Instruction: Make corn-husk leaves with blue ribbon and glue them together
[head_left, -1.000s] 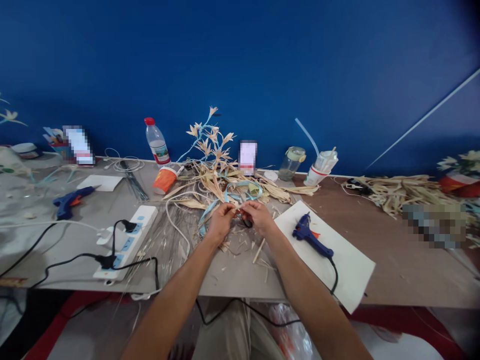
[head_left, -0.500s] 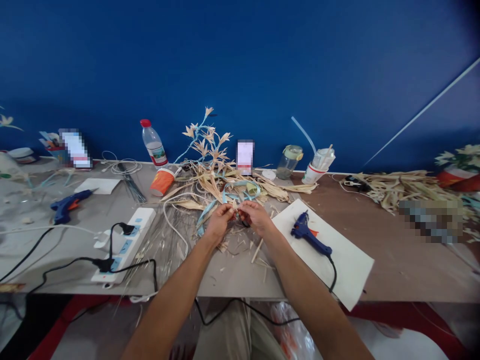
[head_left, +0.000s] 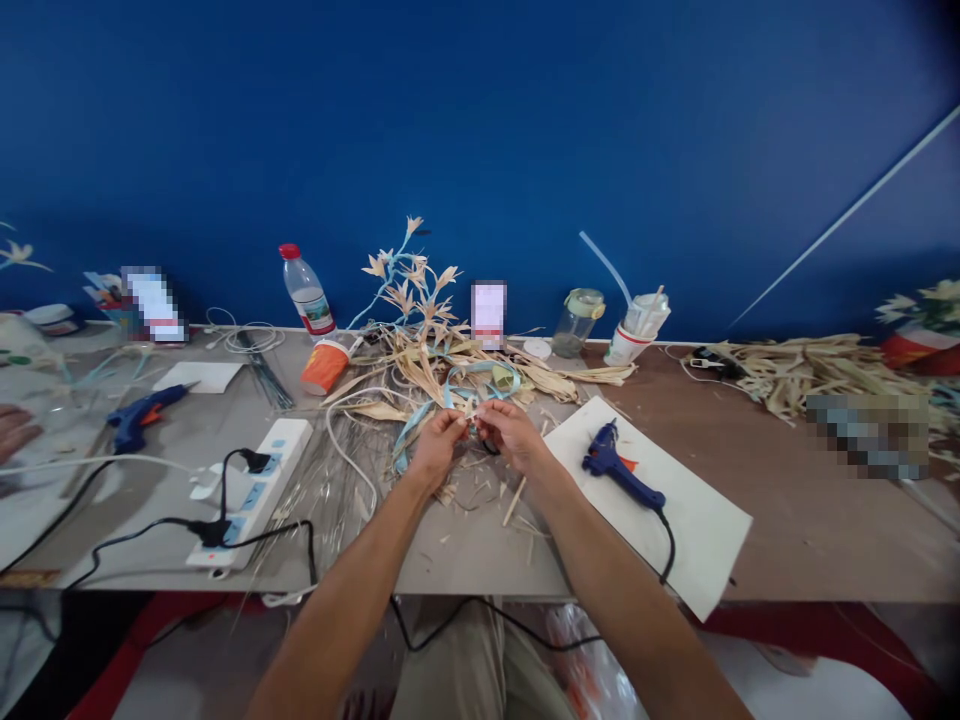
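Note:
My left hand (head_left: pixel 441 442) and my right hand (head_left: pixel 511 432) meet above the middle of the table, fingertips pinched. Between them is a small pale piece of dried husk (head_left: pixel 472 408), mostly covered by the fingers. Just behind lies a heap of dried husks (head_left: pixel 540 372) with a light blue ribbon (head_left: pixel 406 440) beside my left hand. A branch of husk flowers (head_left: pixel 405 293) on blue-wrapped stems rises behind the heap. To the right of my right hand, a blue glue gun (head_left: pixel 621 468) rests on a white board (head_left: pixel 697 540).
On the left are a power strip (head_left: pixel 259 490) with cords, thin wires (head_left: pixel 307 500), a second glue gun (head_left: pixel 139 420) and another person's hand (head_left: pixel 16 432). A bottle (head_left: pixel 307 295), an orange cup (head_left: pixel 325 366), a phone (head_left: pixel 489 315), a jar (head_left: pixel 578 320) and more husks (head_left: pixel 780 375) line the back.
Another person's hand has come into view at the left edge. My hands stay almost in place, still pinching the small piece between them.

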